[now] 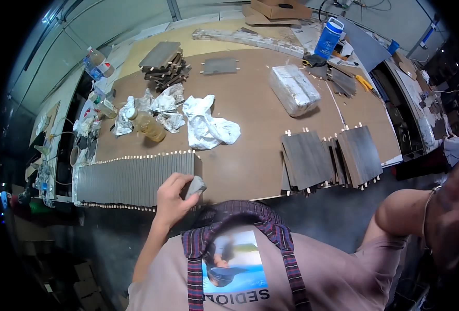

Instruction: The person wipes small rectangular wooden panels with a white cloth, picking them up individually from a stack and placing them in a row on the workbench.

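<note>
My left hand (173, 199) is closed on a small grey wad (195, 186), perhaps folded cloth or abrasive. It is at the right end of a long row of thin grey slats (136, 179), standing on edge and packed tightly together with pale pegs along their top and bottom edges. Raised at the far right, close to the camera, my right hand (450, 207) is dark and blurred, with a thin bracelet at the wrist. Its fingers cannot be made out. Nearest to it on the table lean loose grey pegged panels (307, 158).
On the brown tabletop (250, 171) are a bottle of yellowish liquid (149, 127), a white rag (206, 122), a wrapped white block (294, 89), one flat panel (220, 65) and a panel stack (162, 62). A blue jug (329, 39) and yellow-handled pliers (364, 83) are at the back right.
</note>
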The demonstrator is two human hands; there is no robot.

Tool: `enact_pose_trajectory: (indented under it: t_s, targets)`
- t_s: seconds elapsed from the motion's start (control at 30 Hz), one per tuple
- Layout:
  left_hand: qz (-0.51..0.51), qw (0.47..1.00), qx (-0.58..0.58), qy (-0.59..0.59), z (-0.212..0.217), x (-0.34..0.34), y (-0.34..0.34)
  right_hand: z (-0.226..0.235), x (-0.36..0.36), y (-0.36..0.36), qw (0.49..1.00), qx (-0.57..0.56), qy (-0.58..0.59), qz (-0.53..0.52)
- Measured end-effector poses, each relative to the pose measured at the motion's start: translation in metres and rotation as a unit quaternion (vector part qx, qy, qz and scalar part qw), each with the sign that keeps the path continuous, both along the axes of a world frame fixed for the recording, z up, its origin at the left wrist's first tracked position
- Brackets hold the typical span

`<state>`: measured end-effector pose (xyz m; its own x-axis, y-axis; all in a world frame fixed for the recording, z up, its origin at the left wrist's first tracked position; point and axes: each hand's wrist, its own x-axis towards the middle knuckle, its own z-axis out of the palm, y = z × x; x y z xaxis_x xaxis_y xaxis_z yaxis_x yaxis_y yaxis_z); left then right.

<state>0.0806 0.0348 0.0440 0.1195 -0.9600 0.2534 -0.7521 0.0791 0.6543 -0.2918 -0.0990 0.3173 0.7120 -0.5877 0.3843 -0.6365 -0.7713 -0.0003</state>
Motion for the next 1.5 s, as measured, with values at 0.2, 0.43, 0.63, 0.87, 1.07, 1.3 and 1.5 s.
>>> enact_pose_trajectory:
  t_s: [0.2, 0.43, 0.63, 0.87, 1.07, 1.3, 1.5]
  targets:
    - [0.008, 1.0, -0.011, -0.005, 0.001, -0.003, -0.004, 0.008, -0.017, -0.009, 0.999, -0.014, -0.021, -0.025]
    - [0.053, 0.999, -0.003, 0.01, -0.014, 0.007, 0.015, 0.013, -0.035, -0.006, 0.998, -0.012, -0.042, -0.05]
    - [0.044, 0.999, 0.027, 0.012, -0.023, 0.015, 0.01, 0.008, -0.07, -0.003, 0.993, -0.013, -0.048, -0.11]
    - [0.072, 0.997, -0.001, -0.004, -0.017, 0.023, 0.042, 0.019, -0.067, 0.011, 0.987, -0.015, -0.087, -0.132]
    - [0.042, 0.995, -0.066, 0.058, -0.026, 0.008, 0.014, 0.015, -0.07, 0.033, 0.972, -0.018, -0.071, -0.222]
    - [0.107, 0.988, -0.095, 0.063, -0.007, 0.005, 0.037, 0.003, -0.076, 0.021, 0.98, -0.039, -0.11, -0.162]
    - [0.035, 0.995, -0.071, 0.066, -0.008, 0.005, -0.012, 0.003, -0.083, 0.029, 0.971, -0.085, -0.114, -0.194]
